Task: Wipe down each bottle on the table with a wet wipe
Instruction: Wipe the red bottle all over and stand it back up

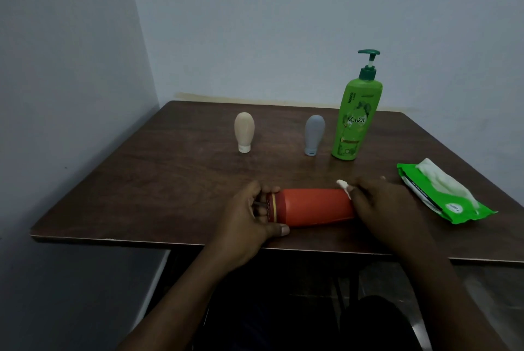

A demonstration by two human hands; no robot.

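Bare forearms (pixel 195 282), left hand (pixel 249 209) and right hand (pixel 380 203); possibly dark trousers (pixel 283 322) below.

Both forearms reach forward; left hand (pixel 253 210) grips the bottle (pixel 312 206) by its cap end, right hand (pixel 382 203) pinches a wipe (pixel 343 186).

Home room: shampoo bottle (pixel 355 121) on wooden table (pixel 170 174).
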